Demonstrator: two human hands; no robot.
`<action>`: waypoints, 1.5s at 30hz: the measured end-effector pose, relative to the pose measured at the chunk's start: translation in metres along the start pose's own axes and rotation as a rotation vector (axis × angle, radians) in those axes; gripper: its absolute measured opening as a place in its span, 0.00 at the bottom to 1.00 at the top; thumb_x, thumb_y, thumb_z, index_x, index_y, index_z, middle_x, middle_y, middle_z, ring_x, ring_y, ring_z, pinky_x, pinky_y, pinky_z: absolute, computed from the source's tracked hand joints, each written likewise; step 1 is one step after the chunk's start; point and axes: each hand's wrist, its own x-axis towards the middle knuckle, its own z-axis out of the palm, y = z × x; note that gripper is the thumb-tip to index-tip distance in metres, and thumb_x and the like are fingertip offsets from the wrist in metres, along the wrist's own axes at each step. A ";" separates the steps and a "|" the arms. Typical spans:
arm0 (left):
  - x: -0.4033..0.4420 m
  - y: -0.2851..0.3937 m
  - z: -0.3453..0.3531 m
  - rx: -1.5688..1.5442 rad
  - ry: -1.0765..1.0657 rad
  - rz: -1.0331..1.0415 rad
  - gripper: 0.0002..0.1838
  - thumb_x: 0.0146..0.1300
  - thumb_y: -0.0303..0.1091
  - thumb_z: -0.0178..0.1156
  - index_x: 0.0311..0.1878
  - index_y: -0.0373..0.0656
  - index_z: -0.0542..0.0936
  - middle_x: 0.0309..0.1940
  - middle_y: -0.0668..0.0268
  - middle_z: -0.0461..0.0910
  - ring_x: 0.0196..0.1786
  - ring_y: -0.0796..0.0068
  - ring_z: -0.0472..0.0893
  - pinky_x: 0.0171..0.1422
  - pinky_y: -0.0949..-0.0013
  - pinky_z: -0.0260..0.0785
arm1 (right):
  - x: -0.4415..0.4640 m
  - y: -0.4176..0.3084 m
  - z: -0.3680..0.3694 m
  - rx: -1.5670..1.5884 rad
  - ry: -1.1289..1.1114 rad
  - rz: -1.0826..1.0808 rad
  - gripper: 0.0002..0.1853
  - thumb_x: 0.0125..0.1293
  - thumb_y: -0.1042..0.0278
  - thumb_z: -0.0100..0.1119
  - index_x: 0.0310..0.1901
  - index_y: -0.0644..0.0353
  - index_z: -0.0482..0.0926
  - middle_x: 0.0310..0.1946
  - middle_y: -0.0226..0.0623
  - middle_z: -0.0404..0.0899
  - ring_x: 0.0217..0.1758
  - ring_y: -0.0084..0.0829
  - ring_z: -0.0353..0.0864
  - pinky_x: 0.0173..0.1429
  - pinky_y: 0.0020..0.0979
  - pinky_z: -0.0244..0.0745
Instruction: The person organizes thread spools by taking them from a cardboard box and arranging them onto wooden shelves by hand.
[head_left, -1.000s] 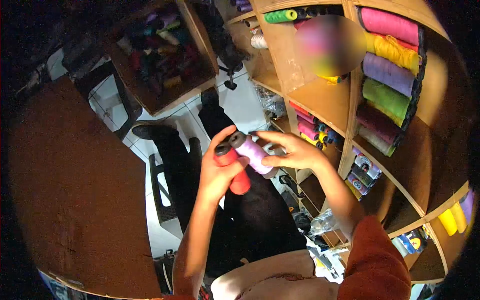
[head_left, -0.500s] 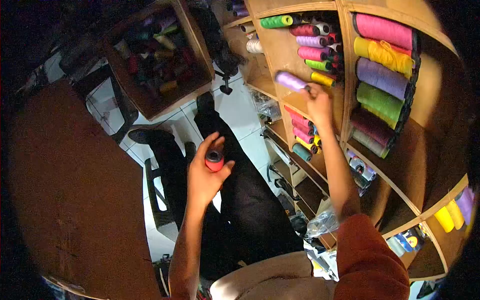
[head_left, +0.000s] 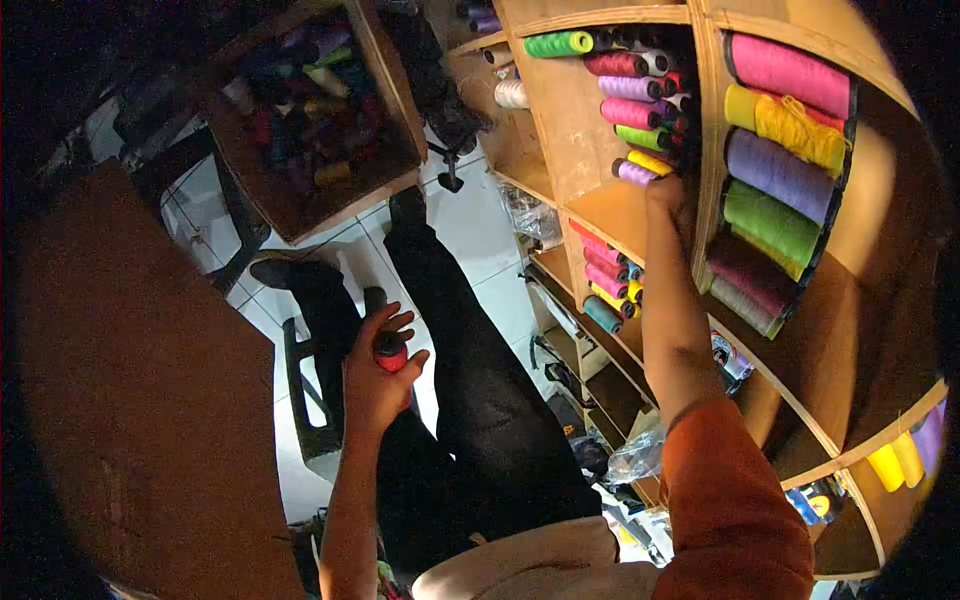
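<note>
My left hand [head_left: 377, 372] is curled around a red thread spool [head_left: 391, 354] with a dark end, held over my lap. My right hand [head_left: 668, 195] reaches into a compartment of the wooden shelf [head_left: 580, 130], its fingers at the near end of a lilac thread spool [head_left: 633, 172]. That spool lies just in front of a yellow spool [head_left: 650, 160]. Behind them runs a row of spools, among them a lime green spool [head_left: 637, 136], a pink spool [head_left: 628, 111] and a dark red spool [head_left: 615, 65]. My right fingertips are partly hidden.
Large thread cones [head_left: 790, 75] fill the compartment on the right. Below the reached compartment lie more spools [head_left: 603, 272]. A wooden box [head_left: 340, 200] full of spools stands at upper left, and a brown surface [head_left: 150, 400] is at my left.
My right hand has carried the lilac spool rightward and into the row, beside the yellow spool. My left hand, with the red spool, has moved down and left.
</note>
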 end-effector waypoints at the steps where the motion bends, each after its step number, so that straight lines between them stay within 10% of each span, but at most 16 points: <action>1: 0.000 0.000 0.001 -0.017 0.001 -0.006 0.34 0.48 0.20 0.69 0.61 0.46 0.70 0.54 0.60 0.79 0.54 0.68 0.80 0.59 0.63 0.73 | 0.000 0.001 0.001 -0.007 -0.004 0.001 0.16 0.52 0.57 0.66 0.38 0.60 0.81 0.34 0.47 0.83 0.39 0.45 0.83 0.43 0.42 0.76; 10: 0.013 0.011 0.011 -0.422 -0.065 -0.099 0.34 0.50 0.26 0.71 0.62 0.41 0.68 0.50 0.57 0.80 0.50 0.68 0.81 0.55 0.66 0.72 | -0.058 -0.070 -0.092 0.081 -0.158 -0.323 0.13 0.51 0.63 0.65 0.38 0.60 0.81 0.35 0.42 0.84 0.40 0.45 0.84 0.43 0.42 0.77; 11: 0.014 0.015 0.015 -0.379 -0.091 -0.052 0.44 0.48 0.26 0.72 0.69 0.41 0.60 0.47 0.56 0.80 0.48 0.65 0.81 0.54 0.65 0.72 | -0.081 -0.092 -0.130 -0.038 -0.460 -0.536 0.13 0.54 0.66 0.64 0.42 0.61 0.79 0.37 0.37 0.83 0.37 0.39 0.84 0.40 0.39 0.77; 12: 0.014 0.021 0.021 -0.271 -0.091 0.012 0.48 0.47 0.25 0.72 0.70 0.42 0.56 0.48 0.55 0.80 0.48 0.64 0.81 0.54 0.65 0.73 | -0.114 -0.104 -0.148 0.647 -0.717 -0.640 0.14 0.58 0.65 0.64 0.44 0.60 0.79 0.38 0.33 0.82 0.36 0.30 0.82 0.37 0.34 0.77; 14: 0.017 0.033 0.030 -0.054 -0.097 0.134 0.56 0.45 0.25 0.73 0.74 0.43 0.47 0.48 0.53 0.79 0.48 0.60 0.81 0.53 0.65 0.73 | -0.169 -0.142 -0.230 0.705 -1.525 -0.352 0.19 0.61 0.60 0.65 0.51 0.60 0.78 0.39 0.30 0.81 0.37 0.24 0.80 0.37 0.31 0.76; 18: 0.017 0.052 0.040 0.166 -0.125 0.376 0.67 0.38 0.17 0.71 0.74 0.44 0.32 0.63 0.48 0.65 0.46 0.58 0.78 0.48 0.65 0.74 | -0.227 -0.143 -0.269 0.752 -1.311 -0.950 0.21 0.58 0.54 0.66 0.45 0.63 0.78 0.32 0.46 0.82 0.32 0.39 0.83 0.35 0.36 0.74; 19: 0.019 0.050 0.038 0.118 -0.185 0.282 0.69 0.35 0.23 0.75 0.74 0.40 0.33 0.68 0.46 0.58 0.58 0.51 0.74 0.59 0.59 0.70 | -0.228 -0.140 -0.268 0.810 -1.307 -0.907 0.20 0.57 0.55 0.65 0.44 0.63 0.78 0.32 0.50 0.81 0.34 0.46 0.82 0.39 0.38 0.75; 23: 0.013 0.057 0.036 0.413 -0.126 0.443 0.70 0.35 0.34 0.79 0.73 0.35 0.36 0.73 0.43 0.40 0.74 0.46 0.51 0.68 0.42 0.53 | -0.187 -0.111 -0.240 0.833 -1.061 -0.499 0.14 0.61 0.64 0.63 0.45 0.61 0.78 0.37 0.39 0.83 0.39 0.25 0.81 0.44 0.30 0.74; 28: 0.009 0.031 0.032 0.359 -0.110 0.461 0.68 0.37 0.31 0.78 0.73 0.35 0.36 0.74 0.43 0.39 0.75 0.47 0.49 0.72 0.51 0.49 | -0.092 -0.066 -0.127 0.409 -0.123 -0.140 0.21 0.52 0.62 0.70 0.47 0.60 0.80 0.38 0.46 0.83 0.42 0.39 0.83 0.48 0.35 0.75; 33: 0.000 0.001 0.026 0.291 -0.171 0.367 0.66 0.38 0.28 0.77 0.73 0.34 0.36 0.74 0.44 0.40 0.76 0.47 0.46 0.77 0.55 0.44 | -0.048 -0.041 -0.058 0.300 0.065 -0.026 0.19 0.55 0.57 0.64 0.49 0.48 0.81 0.41 0.46 0.83 0.43 0.47 0.83 0.47 0.42 0.76; 45: -0.033 -0.031 0.008 0.463 -0.112 0.283 0.61 0.44 0.29 0.74 0.74 0.39 0.39 0.71 0.44 0.49 0.69 0.40 0.58 0.71 0.48 0.54 | 0.002 -0.021 0.003 0.265 0.124 0.005 0.20 0.47 0.61 0.71 0.44 0.55 0.82 0.38 0.44 0.84 0.42 0.45 0.84 0.45 0.41 0.77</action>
